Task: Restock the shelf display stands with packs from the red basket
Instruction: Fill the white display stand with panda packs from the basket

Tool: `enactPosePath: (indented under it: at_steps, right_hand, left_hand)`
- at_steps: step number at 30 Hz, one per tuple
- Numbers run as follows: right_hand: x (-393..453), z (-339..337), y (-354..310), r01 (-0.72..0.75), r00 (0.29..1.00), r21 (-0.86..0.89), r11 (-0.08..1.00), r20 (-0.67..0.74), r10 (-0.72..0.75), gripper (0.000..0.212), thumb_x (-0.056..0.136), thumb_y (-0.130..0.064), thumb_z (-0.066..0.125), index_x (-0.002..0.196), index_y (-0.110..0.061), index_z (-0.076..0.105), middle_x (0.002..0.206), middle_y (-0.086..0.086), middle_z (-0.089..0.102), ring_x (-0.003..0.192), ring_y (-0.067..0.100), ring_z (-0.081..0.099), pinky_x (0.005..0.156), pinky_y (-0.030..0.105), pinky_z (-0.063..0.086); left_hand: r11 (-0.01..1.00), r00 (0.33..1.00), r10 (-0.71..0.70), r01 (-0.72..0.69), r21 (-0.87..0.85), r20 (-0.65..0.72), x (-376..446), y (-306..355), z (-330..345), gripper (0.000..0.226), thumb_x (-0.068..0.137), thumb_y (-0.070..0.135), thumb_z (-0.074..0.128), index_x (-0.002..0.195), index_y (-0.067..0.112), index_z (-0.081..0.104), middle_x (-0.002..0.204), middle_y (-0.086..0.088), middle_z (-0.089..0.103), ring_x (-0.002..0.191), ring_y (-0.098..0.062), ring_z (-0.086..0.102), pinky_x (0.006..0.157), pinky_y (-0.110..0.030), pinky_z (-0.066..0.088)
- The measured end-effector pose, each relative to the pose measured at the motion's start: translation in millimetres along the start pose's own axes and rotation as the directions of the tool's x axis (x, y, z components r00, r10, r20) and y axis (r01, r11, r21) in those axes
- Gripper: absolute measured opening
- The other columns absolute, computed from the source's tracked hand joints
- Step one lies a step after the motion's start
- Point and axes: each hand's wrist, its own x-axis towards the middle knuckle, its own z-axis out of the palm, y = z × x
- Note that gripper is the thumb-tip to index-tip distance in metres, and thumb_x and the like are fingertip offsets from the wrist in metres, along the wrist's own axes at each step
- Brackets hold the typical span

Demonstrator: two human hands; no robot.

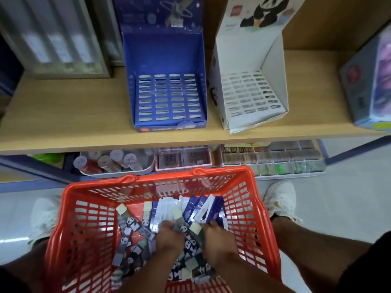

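Observation:
A red basket [69,218] sits on the floor between my feet, holding several slim packs: blue ones [213,210] and panda-printed ones [131,229]. Both my hands are deep inside it. My left hand [169,235] has its fingers curled into the pile around panda packs. My right hand [218,235] grips packs beside the blue ones. On the wooden shelf [63,115] above stand a blue display stand [167,96] and a white panda display stand [251,89], both with bare slotted grids.
A clear case with tall items [53,39] stands left of the blue stand. A purple box [372,81] sits at the shelf's right end. Below the shelf lie tubs of tubes [114,161], a pink tray [184,159] and a divided clear tray [273,159].

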Motion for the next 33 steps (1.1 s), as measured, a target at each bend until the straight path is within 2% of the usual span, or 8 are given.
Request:
enactPosePath:
  at_steps: [4,6,9,11,13,16,25,33]
  right_hand:
    - [-7.4,-15.0,3.9,0.023,0.995,0.050,0.998,-0.099,-0.018,0.035,0.095,-0.032,0.059,0.128,-0.022,0.053,0.125,0.002,0.054,0.106,0.025,0.063,0.082,0.035,0.049]
    - [-15.1,-30.1,4.6,0.043,0.989,0.103,0.994,-0.146,-0.027,0.029,0.093,-0.042,0.059,0.115,-0.022,0.058,0.114,0.000,0.057,0.095,0.021,0.063,0.075,0.032,0.045]
    - [-27.2,-59.5,4.0,0.060,0.980,0.200,0.978,-0.200,-0.019,0.017,0.086,-0.038,0.061,0.098,-0.027,0.064,0.101,-0.006,0.066,0.088,0.016,0.065,0.073,0.028,0.050]
    - [-35.0,-80.7,2.4,0.066,0.979,0.252,0.966,-0.205,-0.013,0.014,0.082,-0.040,0.062,0.091,-0.029,0.066,0.094,-0.007,0.070,0.085,0.015,0.066,0.069,0.027,0.049]
    - [-44.1,-100.3,1.4,0.095,0.977,0.294,0.951,-0.210,-0.033,0.012,0.082,-0.042,0.063,0.086,-0.032,0.066,0.090,-0.007,0.070,0.083,0.017,0.066,0.065,0.027,0.048]
    - [-59.7,-127.2,-0.6,0.164,0.969,0.339,0.926,-0.233,-0.086,0.010,0.082,-0.044,0.067,0.079,-0.036,0.064,0.079,-0.014,0.064,0.075,0.010,0.062,0.058,0.024,0.042]
    - [-135.5,-196.7,-10.1,0.372,0.893,0.326,0.869,-0.380,-0.239,0.010,0.079,-0.035,0.072,0.075,-0.031,0.064,0.062,-0.010,0.060,0.057,0.006,0.056,0.059,0.030,0.046]
    - [-179.1,-283.1,0.7,0.389,0.822,0.264,0.883,-0.533,-0.203,0.039,0.075,-0.037,0.086,0.052,-0.023,0.058,0.051,-0.006,0.058,0.050,0.006,0.050,0.050,0.025,0.036]
  left_hand:
    - [0.985,0.988,0.053,-0.076,-0.157,-0.143,-5.1,0.5,-15.8,0.048,0.087,-0.009,0.034,0.048,0.014,0.045,0.050,-0.004,0.037,0.050,-0.019,0.034,0.045,-0.023,0.036]
    - [0.990,0.989,0.129,-0.132,-0.039,-0.079,-13.2,-6.4,-23.4,0.042,0.092,-0.007,0.046,0.054,0.010,0.050,0.055,-0.004,0.045,0.056,-0.020,0.042,0.055,-0.030,0.043]
    - [0.959,0.994,0.111,-0.109,-0.262,-0.006,-39.2,19.7,-51.3,0.049,0.088,-0.015,0.061,0.048,0.015,0.063,0.054,-0.001,0.056,0.056,-0.020,0.049,0.053,-0.027,0.047]
    - [0.925,0.989,0.139,-0.112,-0.362,0.048,-57.8,47.9,-74.5,0.033,0.088,-0.007,0.067,0.062,0.013,0.070,0.058,-0.003,0.062,0.053,-0.019,0.057,0.047,-0.019,0.049]
    - [0.903,0.976,0.207,-0.165,-0.397,0.066,-77.6,72.5,-94.6,0.002,0.086,0.002,0.075,0.087,0.001,0.075,0.078,-0.011,0.072,0.067,-0.022,0.069,0.062,-0.026,0.058]
    - [0.877,0.955,0.288,-0.235,-0.420,0.067,-103.2,97.5,-117.2,0.016,0.088,0.003,0.074,0.102,-0.004,0.074,0.090,-0.014,0.072,0.079,-0.024,0.068,0.061,-0.022,0.058]
    - [0.809,0.899,0.432,-0.421,-0.410,-0.071,-184.8,128.3,-170.7,0.029,0.081,0.010,0.082,0.102,-0.008,0.072,0.096,-0.024,0.074,0.086,-0.030,0.072,0.075,-0.038,0.061]
    - [0.685,0.706,0.699,-0.707,-0.177,-0.115,-244.1,183.4,-202.3,0.016,0.095,0.022,0.069,0.079,0.023,0.066,0.064,0.011,0.063,0.057,-0.001,0.055,0.057,-0.016,0.041]
